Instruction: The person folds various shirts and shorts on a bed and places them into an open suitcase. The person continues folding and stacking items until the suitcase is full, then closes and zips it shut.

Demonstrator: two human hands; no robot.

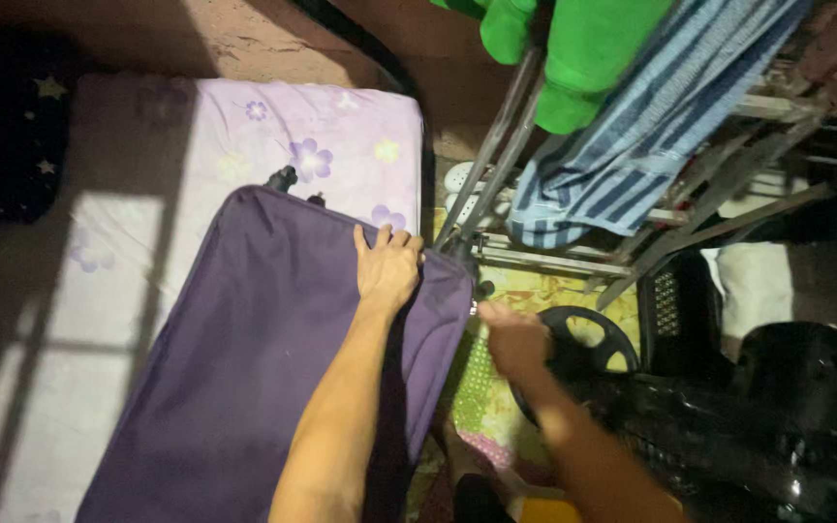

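Observation:
A large purple fabric suitcase [244,368] lies flat on a mattress with a pale floral sheet [341,136]. Two small black wheels [283,178] show at its far end. My left hand [387,266] rests on the suitcase's far right corner, with the fingers hooked over the edge. My right hand [513,339] is blurred, just right of that corner beside the suitcase's side wall. Its fingers are bunched near a small metal piece [474,308]; whether it holds that piece cannot be made out.
A metal drying rack [496,145] stands right of the mattress, hung with a blue striped towel [632,126] and green clothes [573,58]. Below lie a round black wheel-like object [593,339], a black crate [675,310], shiny black bags [787,416] and a patterned floor mat [481,387].

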